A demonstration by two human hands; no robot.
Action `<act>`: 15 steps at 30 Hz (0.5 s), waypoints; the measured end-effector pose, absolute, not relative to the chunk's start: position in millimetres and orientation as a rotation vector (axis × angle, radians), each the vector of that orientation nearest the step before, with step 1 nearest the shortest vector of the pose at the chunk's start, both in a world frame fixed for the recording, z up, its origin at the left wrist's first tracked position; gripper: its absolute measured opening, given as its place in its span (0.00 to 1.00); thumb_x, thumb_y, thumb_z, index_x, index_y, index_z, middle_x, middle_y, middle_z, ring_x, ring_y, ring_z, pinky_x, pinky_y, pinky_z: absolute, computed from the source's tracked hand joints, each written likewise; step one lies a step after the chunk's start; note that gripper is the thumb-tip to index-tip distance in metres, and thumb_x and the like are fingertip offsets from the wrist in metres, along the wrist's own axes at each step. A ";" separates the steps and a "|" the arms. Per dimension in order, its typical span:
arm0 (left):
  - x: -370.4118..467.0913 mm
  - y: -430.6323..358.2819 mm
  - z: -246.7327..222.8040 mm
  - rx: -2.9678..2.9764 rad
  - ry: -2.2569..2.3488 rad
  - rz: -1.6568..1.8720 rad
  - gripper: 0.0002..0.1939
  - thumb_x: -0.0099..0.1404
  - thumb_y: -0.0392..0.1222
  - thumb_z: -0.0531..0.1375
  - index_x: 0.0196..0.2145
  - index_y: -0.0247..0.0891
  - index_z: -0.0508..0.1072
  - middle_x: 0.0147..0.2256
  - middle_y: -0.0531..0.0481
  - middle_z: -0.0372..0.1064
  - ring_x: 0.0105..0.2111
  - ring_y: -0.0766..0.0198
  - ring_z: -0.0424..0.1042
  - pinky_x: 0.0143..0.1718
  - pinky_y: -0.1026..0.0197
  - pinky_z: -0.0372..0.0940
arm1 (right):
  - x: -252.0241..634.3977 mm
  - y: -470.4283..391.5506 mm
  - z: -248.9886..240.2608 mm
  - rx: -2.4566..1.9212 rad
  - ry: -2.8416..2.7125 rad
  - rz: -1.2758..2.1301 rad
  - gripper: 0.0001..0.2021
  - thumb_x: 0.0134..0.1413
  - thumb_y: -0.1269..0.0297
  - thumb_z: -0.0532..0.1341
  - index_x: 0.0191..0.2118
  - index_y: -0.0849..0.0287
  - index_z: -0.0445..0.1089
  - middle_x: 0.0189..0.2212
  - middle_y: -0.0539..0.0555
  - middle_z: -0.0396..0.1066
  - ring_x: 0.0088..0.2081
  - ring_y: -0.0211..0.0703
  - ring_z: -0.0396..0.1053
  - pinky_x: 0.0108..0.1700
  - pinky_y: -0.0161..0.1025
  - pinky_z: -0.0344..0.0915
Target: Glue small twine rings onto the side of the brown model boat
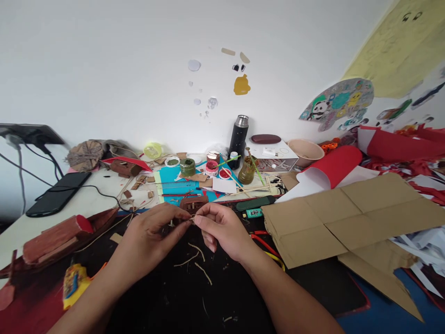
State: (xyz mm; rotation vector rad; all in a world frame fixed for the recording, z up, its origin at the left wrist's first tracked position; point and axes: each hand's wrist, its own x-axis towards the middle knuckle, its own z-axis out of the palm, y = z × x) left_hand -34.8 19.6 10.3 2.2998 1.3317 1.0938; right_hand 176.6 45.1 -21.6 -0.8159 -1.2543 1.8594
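My left hand (153,232) and my right hand (220,227) meet near the middle of the view, above a black mat (174,301). Both pinch a small, thin, pale piece (192,218) between thumb and forefinger; it looks like a bit of string, mostly hidden by the fingertips. Several short pale strands (203,273) lie on the mat below. Just behind the fingertips sits a small brown cardboard piece (193,202), partly covered by my hands.
Left: a brown model boat (55,241), a yellow glue gun (74,284) and a black phone (57,195). Behind: paint jars (187,167) and a black flask (238,139). Right: large cardboard (354,218) over red-handled scissors (266,243), and rolled red paper (335,164).
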 end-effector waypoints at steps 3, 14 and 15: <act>-34.9 18.8 8.5 2.178 1.384 1.118 0.12 0.75 0.54 0.65 0.40 0.44 0.82 0.36 0.50 0.85 0.34 0.58 0.83 0.38 0.60 0.77 | 176.4 44.5 -20.2 -0.820 -1.260 1.843 0.21 0.60 0.43 0.72 0.41 0.56 0.71 0.18 0.40 0.65 0.15 0.33 0.58 0.19 0.32 0.55; -30.9 18.0 6.4 1.947 1.479 1.092 0.16 0.71 0.60 0.66 0.37 0.45 0.84 0.35 0.51 0.85 0.34 0.56 0.84 0.39 0.58 0.79 | 173.4 42.6 -17.7 -0.843 -1.331 1.753 0.19 0.62 0.45 0.70 0.41 0.56 0.70 0.19 0.40 0.66 0.16 0.32 0.60 0.20 0.31 0.56; -31.2 18.4 6.1 1.935 1.477 1.079 0.17 0.70 0.61 0.67 0.37 0.46 0.84 0.36 0.51 0.86 0.34 0.55 0.84 0.40 0.57 0.79 | 173.7 42.6 -17.7 -0.841 -1.328 1.754 0.19 0.62 0.45 0.70 0.41 0.56 0.70 0.19 0.40 0.66 0.16 0.32 0.60 0.20 0.31 0.56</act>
